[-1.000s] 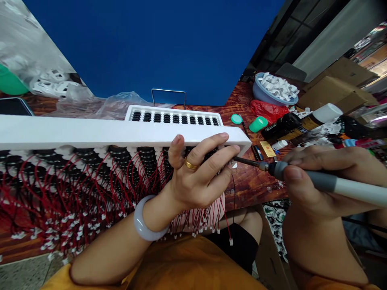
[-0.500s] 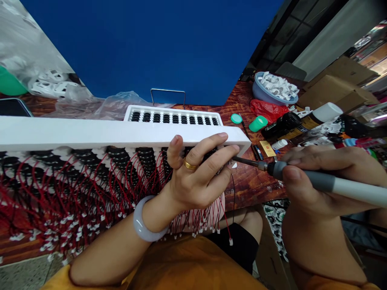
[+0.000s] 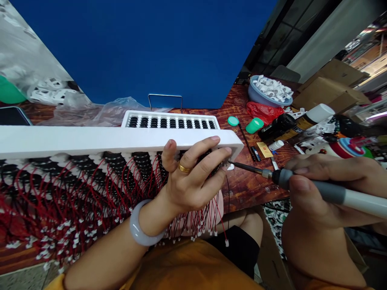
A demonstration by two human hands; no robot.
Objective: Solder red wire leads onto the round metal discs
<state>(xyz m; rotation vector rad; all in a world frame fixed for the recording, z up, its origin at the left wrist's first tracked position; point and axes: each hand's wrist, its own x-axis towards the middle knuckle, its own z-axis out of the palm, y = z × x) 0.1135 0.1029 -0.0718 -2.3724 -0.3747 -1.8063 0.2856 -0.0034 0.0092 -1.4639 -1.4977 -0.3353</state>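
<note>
My left hand (image 3: 193, 177), with a gold ring and a pale bangle on the wrist, grips the right end of a long white tray (image 3: 90, 141) packed with black parts and dangling red wires (image 3: 75, 197). My right hand (image 3: 326, 193) is closed round a grey and white soldering iron (image 3: 329, 191). Its dark tip points left and touches the tray's right end just beside my left fingertips.
A second white tray of black parts (image 3: 169, 120) lies behind the first one. On the wooden table (image 3: 250, 185) to the right are a bowl of white pieces (image 3: 269, 90), a green cap (image 3: 254, 125), bottles (image 3: 302, 121) and cardboard boxes (image 3: 329, 90). Plastic bags (image 3: 45, 92) lie at the far left.
The view has shifted slightly, so the tray and both hands sit a little lower and further left. The iron's tip stays at the tray's right end.
</note>
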